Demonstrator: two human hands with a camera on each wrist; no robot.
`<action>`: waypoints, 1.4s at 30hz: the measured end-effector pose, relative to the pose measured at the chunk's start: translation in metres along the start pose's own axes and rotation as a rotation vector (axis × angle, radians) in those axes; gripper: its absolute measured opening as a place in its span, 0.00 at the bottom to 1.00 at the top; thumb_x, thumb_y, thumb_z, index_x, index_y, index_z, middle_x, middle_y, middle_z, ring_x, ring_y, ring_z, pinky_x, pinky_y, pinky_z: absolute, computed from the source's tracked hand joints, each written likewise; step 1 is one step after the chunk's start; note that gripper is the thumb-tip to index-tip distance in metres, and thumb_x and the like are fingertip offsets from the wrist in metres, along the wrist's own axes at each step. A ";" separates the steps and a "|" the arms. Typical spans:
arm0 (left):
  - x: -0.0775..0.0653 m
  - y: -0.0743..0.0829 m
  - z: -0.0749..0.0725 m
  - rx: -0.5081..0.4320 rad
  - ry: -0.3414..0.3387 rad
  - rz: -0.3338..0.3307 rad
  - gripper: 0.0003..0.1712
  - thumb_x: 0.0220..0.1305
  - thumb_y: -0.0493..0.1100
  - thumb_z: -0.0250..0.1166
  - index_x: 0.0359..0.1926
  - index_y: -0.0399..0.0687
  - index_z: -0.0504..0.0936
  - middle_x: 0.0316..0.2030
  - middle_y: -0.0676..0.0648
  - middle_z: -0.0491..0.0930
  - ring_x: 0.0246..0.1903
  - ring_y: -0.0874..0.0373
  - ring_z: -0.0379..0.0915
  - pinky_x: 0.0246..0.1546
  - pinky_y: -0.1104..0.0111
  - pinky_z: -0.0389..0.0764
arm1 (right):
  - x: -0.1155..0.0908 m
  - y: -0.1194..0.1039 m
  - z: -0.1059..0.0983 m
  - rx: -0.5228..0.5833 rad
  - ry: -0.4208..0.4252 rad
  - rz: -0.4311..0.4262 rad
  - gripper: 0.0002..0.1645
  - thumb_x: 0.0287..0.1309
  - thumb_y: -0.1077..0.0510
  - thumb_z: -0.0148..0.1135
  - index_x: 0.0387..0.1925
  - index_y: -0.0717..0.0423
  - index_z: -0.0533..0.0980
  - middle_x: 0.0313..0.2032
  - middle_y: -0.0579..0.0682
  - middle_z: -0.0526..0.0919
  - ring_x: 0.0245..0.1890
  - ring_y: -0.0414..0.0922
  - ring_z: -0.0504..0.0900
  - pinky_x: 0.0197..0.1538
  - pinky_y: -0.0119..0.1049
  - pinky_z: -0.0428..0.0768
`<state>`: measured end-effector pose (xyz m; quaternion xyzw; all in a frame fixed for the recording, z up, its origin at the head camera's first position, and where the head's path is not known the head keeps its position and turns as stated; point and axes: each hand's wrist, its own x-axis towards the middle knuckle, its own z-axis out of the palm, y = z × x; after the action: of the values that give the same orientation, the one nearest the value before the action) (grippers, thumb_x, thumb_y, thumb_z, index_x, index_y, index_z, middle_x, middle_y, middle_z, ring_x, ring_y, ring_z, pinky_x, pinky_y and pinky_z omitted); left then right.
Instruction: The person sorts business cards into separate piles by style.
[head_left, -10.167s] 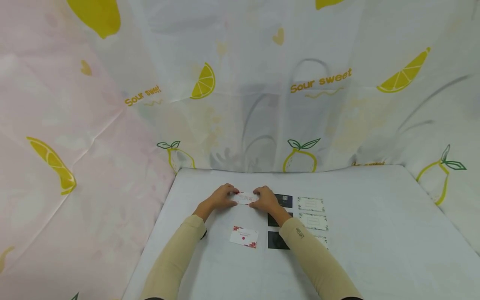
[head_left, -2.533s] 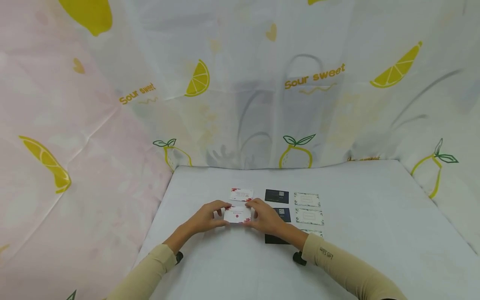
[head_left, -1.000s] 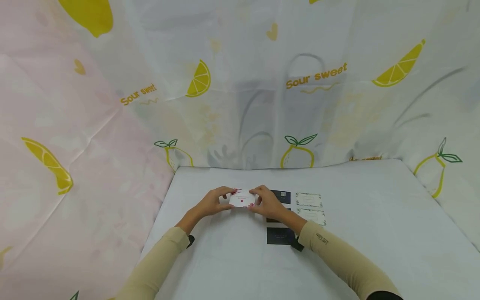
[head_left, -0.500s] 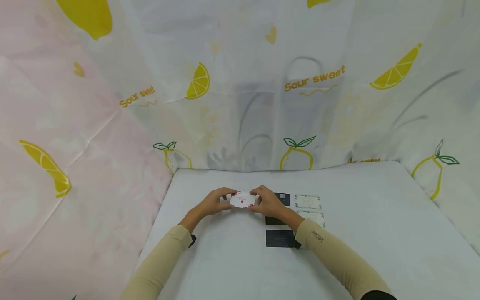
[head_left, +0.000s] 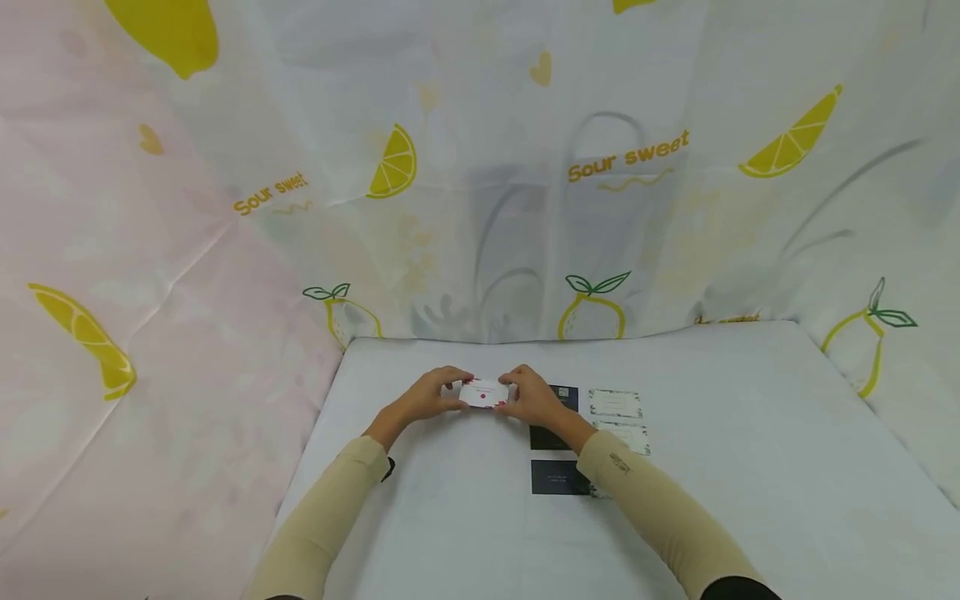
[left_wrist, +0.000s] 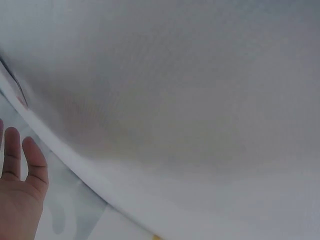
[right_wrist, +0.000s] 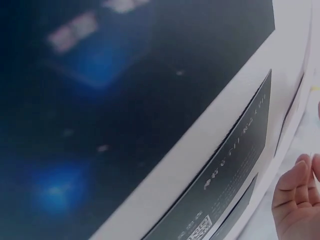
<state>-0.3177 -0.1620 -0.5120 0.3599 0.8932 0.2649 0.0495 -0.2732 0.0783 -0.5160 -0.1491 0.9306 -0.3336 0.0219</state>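
A white business card (head_left: pixel 483 393) with red floral corners and a red dot is pinched at its two short ends, towards the back of the table. My left hand (head_left: pixel 427 396) grips its left end with thumb and fingers, and my right hand (head_left: pixel 534 400) its right end. Whether a second card lies behind or under it I cannot tell. In the left wrist view part of the left hand (left_wrist: pixel 22 192) shows at the edge, its card not discernible. The right wrist view has dark business cards (right_wrist: pixel 220 170) close up, with the right hand (right_wrist: pixel 298 200) beyond them.
Right of my hands stands a column of dark cards (head_left: pixel 558 477), partly covered by my right hand and wrist. Further right is a column of white cards with leafy borders (head_left: pixel 615 403), the nearest mostly behind my sleeve. A lemon-print curtain (head_left: pixel 480 208) rises behind the white table (head_left: pixel 750 433).
Earlier the two red-floral cards lay apart. The nearer one was then lifted and carried away from me to where the farther one lay, which no longer shows. Lately my hands shift only slightly.
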 end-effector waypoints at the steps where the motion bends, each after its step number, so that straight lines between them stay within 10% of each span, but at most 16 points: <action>1: 0.001 0.000 0.000 0.002 -0.003 -0.008 0.31 0.51 0.48 0.70 0.57 0.50 0.74 0.53 0.49 0.75 0.41 0.57 0.70 0.43 0.64 0.73 | 0.002 0.000 0.001 0.000 -0.003 0.005 0.32 0.44 0.47 0.71 0.53 0.53 0.75 0.46 0.51 0.73 0.32 0.39 0.70 0.37 0.32 0.71; 17: 0.005 -0.007 0.006 0.031 -0.073 -0.082 0.30 0.51 0.50 0.69 0.56 0.47 0.76 0.55 0.44 0.73 0.57 0.49 0.67 0.59 0.56 0.66 | 0.012 0.006 0.015 0.038 -0.009 0.060 0.32 0.41 0.49 0.73 0.49 0.58 0.77 0.47 0.56 0.76 0.49 0.50 0.74 0.55 0.45 0.71; 42: 0.015 -0.007 0.012 0.125 -0.099 -0.135 0.30 0.50 0.49 0.71 0.55 0.47 0.76 0.53 0.43 0.72 0.55 0.47 0.66 0.57 0.54 0.66 | 0.015 0.001 0.020 -0.039 -0.003 0.181 0.36 0.40 0.46 0.72 0.53 0.56 0.74 0.51 0.57 0.71 0.49 0.50 0.74 0.53 0.47 0.73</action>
<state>-0.3293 -0.1511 -0.5238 0.3141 0.9266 0.1867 0.0889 -0.2847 0.0626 -0.5311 -0.0653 0.9465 -0.3119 0.0504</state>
